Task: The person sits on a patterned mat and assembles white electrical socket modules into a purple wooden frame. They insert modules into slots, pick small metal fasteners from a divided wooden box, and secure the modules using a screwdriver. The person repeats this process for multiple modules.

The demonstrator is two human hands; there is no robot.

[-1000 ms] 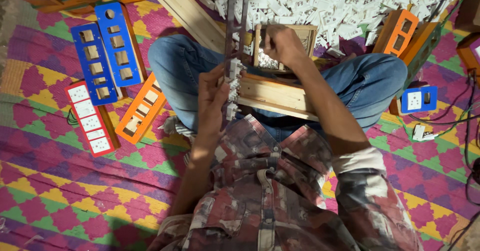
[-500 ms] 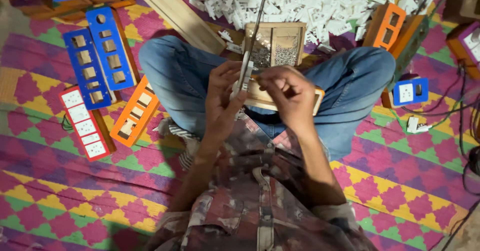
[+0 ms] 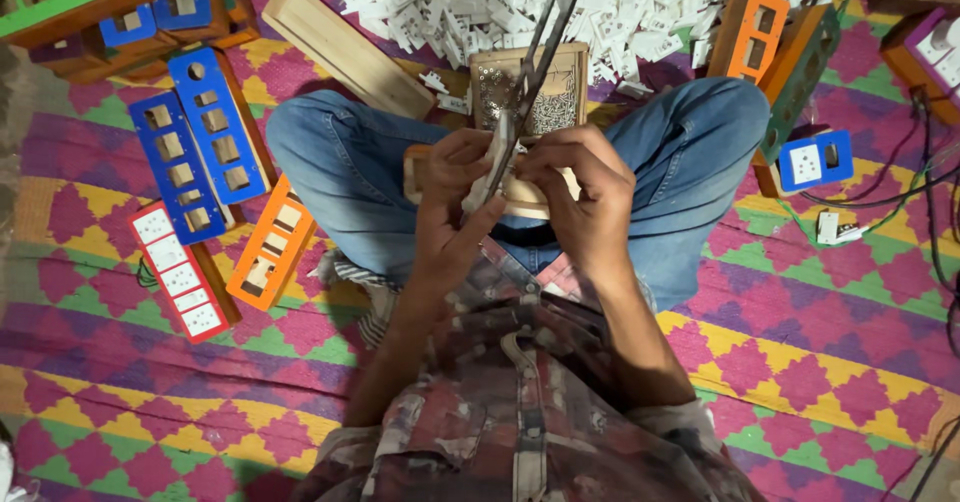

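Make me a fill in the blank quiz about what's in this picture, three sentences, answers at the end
1. The left hand and right hand both grip a long perforated ____ strip.
2. The person sits cross-legged in blue ____.
3. The heap of small plastic switch parts beyond the knees is ____ in colour.

Missing words: metal; jeans; white

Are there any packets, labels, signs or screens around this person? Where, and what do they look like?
None that I can make out: only coloured cut-out panels such as the blue panel, a pile of white plastic parts, a wooden tray and loose cables.
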